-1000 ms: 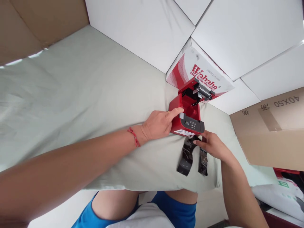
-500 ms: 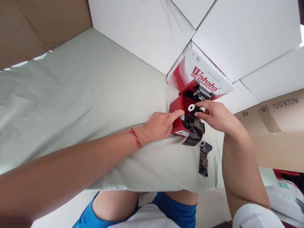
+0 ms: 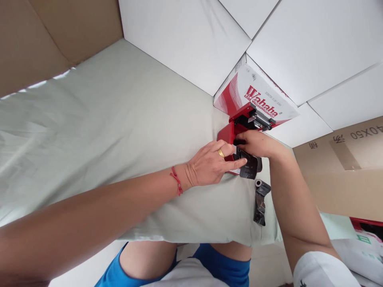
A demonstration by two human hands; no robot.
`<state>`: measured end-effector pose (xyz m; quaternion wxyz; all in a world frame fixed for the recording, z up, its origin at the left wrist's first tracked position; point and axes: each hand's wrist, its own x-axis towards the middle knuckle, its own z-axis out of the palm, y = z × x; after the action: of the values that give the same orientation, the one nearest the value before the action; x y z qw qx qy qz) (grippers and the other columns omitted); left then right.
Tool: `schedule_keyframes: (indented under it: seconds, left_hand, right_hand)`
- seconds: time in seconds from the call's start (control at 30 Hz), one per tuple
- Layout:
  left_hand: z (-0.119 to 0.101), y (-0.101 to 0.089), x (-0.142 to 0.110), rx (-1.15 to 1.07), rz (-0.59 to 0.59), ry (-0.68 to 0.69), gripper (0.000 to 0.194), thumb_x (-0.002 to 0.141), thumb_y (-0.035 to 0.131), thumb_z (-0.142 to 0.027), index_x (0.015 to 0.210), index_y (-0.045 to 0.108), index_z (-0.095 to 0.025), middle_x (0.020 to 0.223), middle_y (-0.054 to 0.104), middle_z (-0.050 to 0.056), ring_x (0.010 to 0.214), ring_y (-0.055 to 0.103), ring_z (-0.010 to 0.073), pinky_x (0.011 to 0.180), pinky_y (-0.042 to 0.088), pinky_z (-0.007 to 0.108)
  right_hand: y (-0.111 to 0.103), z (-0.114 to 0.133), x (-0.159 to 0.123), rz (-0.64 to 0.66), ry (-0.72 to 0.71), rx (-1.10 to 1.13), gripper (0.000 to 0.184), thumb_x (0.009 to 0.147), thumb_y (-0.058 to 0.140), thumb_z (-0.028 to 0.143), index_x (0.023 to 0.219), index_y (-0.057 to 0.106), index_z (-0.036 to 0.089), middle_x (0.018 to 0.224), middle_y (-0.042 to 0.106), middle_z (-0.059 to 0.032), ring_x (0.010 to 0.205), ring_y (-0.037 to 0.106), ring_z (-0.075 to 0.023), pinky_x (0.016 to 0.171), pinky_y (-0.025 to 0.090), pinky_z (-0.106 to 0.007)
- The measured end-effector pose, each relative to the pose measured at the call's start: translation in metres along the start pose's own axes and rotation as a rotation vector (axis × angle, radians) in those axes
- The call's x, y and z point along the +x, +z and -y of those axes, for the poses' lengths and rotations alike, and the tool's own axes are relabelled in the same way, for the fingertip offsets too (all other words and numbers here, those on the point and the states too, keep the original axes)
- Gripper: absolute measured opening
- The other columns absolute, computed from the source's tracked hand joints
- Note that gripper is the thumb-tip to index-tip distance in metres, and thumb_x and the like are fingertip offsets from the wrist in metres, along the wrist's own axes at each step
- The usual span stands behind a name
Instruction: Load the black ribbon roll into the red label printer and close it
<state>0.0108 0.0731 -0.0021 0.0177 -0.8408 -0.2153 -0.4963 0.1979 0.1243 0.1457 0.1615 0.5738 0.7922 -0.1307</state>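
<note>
A red label printer (image 3: pixel 225 134) stands on the cloth with its lid raised. My right hand (image 3: pixel 255 142) reaches into its open body, fingers curled round the black ribbon roll. The roll's core and some fingertips are hidden inside. A loose length of black ribbon (image 3: pixel 249 166) hangs over the printer's front. My left hand (image 3: pixel 211 161), with a gold ring, rests at the printer's front left edge. One finger is bent, another stretches over the hanging ribbon; they are apart. A second small ribbon roll (image 3: pixel 261 201) lies on the cloth, partly unwound.
Behind the printer stands a white and red Wahaha carton (image 3: pixel 260 89) against white panels (image 3: pixel 185 44). A brown cardboard box (image 3: pixel 344 175) is at the right, brown cardboard (image 3: pixel 60 32) at the far left. Pale green cloth (image 3: pixel 143 107) covers the surface up to my knees.
My right hand has lowered the ribbon roll into the printer, and its white core is out of sight. My left hand has shifted right, one finger now over the hanging ribbon. The view has shifted slightly.
</note>
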Motion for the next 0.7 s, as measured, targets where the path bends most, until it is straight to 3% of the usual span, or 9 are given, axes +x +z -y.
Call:
schedule_keyframes:
  seconds: [0.13,0.2,0.27,0.33,0.43,0.5,0.57,0.7]
  left_hand:
    - [0.000,0.003,-0.002,-0.004,-0.024,0.012,0.040,0.103,0.063,-0.016,0.138,0.073,-0.034,0.113,0.069,0.007,0.096,0.059,0.0199,0.086,0.053,0.032]
    - [0.001,0.003,-0.002,-0.020,-0.043,0.024,0.042,0.101,0.065,-0.013,0.138,0.073,-0.033,0.117,0.070,0.008,0.096,0.059,0.0195,0.087,0.053,0.032]
    - [0.001,0.002,-0.002,-0.037,-0.064,0.034,0.046,0.099,0.063,-0.008,0.138,0.072,-0.031,0.120,0.071,0.008,0.097,0.060,0.0193,0.089,0.054,0.033]
    - [0.002,0.002,-0.002,-0.051,-0.087,0.046,0.049,0.097,0.058,-0.004,0.137,0.072,-0.029,0.123,0.071,0.008,0.097,0.060,0.0195,0.090,0.054,0.035]
    - [0.002,0.003,-0.001,-0.046,-0.097,0.058,0.045,0.100,0.057,-0.006,0.135,0.073,-0.030,0.128,0.072,0.008,0.100,0.062,0.0192,0.091,0.053,0.036]
    - [0.002,0.003,-0.001,-0.034,-0.108,0.059,0.034,0.104,0.062,-0.016,0.132,0.074,-0.031,0.129,0.073,0.007,0.105,0.063,0.0195,0.092,0.054,0.035]
    - [0.001,0.003,-0.001,-0.024,-0.120,0.051,0.031,0.105,0.065,-0.022,0.133,0.073,-0.032,0.128,0.074,0.006,0.112,0.065,0.0212,0.094,0.054,0.035]
    - [0.002,-0.001,0.000,-0.034,-0.123,-0.043,0.059,0.101,0.055,-0.012,0.157,0.056,-0.028,0.136,0.072,0.011,0.134,0.064,0.0273,0.106,0.053,0.043]
  right_hand:
    - [-0.012,0.008,-0.033,-0.232,-0.022,0.117,0.016,0.099,0.069,0.029,0.106,0.083,0.027,0.094,0.082,-0.0001,0.072,0.068,-0.0166,0.068,0.053,-0.032]
    - [-0.021,0.010,-0.048,-0.483,0.002,0.169,0.028,0.108,0.059,0.044,0.116,0.081,0.027,0.097,0.081,-0.0023,0.076,0.069,-0.0183,0.072,0.057,-0.036]
    - [-0.028,0.007,-0.051,-0.779,0.018,0.177,0.038,0.112,0.053,0.051,0.122,0.079,0.026,0.109,0.081,-0.0070,0.093,0.072,-0.0225,0.085,0.060,-0.042]
    - [-0.029,-0.003,-0.044,-0.963,0.005,0.116,0.043,0.112,0.054,0.055,0.129,0.077,0.024,0.127,0.079,-0.0123,0.119,0.069,-0.0284,0.105,0.056,-0.050]
    - [-0.018,-0.023,-0.027,-0.881,-0.003,0.017,0.061,0.111,0.045,0.067,0.135,0.074,0.019,0.140,0.075,-0.0191,0.138,0.062,-0.0342,0.120,0.046,-0.059]
    - [-0.005,-0.029,-0.026,-0.813,0.016,0.043,0.069,0.111,0.037,0.072,0.133,0.075,0.019,0.133,0.078,-0.0187,0.131,0.068,-0.0340,0.116,0.050,-0.058]
    - [0.010,-0.026,-0.038,-0.788,0.028,0.120,0.065,0.113,0.036,0.069,0.128,0.077,0.022,0.123,0.081,-0.0139,0.119,0.074,-0.0303,0.106,0.056,-0.050]
    - [0.040,-0.007,-0.075,-0.732,0.021,0.225,0.053,0.115,0.043,0.059,0.107,0.083,0.025,0.111,0.085,-0.0084,0.104,0.080,-0.0248,0.093,0.062,-0.041]
